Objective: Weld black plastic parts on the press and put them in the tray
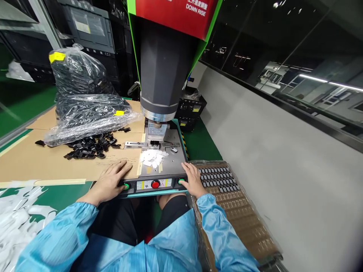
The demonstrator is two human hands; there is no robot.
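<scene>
The left hand (pixel 109 182) grips nothing: its fingers lie loosely spread on the cardboard (pixel 45 164), left of the frame's centre, and its thumb rests at the left green button (pixel 126 186). The right hand (pixel 194 179), just right of centre, is likewise unclenched and holds nothing, its fingers over the machine's edge and its thumb at the right green button (pixel 181 181). Whether either button is pressed down cannot be told. Between them, in the lower centre, sits a red button (pixel 155 184). Above it lie white pieces (pixel 153 158) in a heap, and beyond them a metal fixture (pixel 136 144) stands under the press head (pixel 161 71) at upper centre. Black clips (pixel 87 147) lie piled at centre left, below plastic bags (pixel 87 102). At lower right, a brown tray (pixel 244 215) bears rows of grey-and-black parts (pixel 217 173).
</scene>
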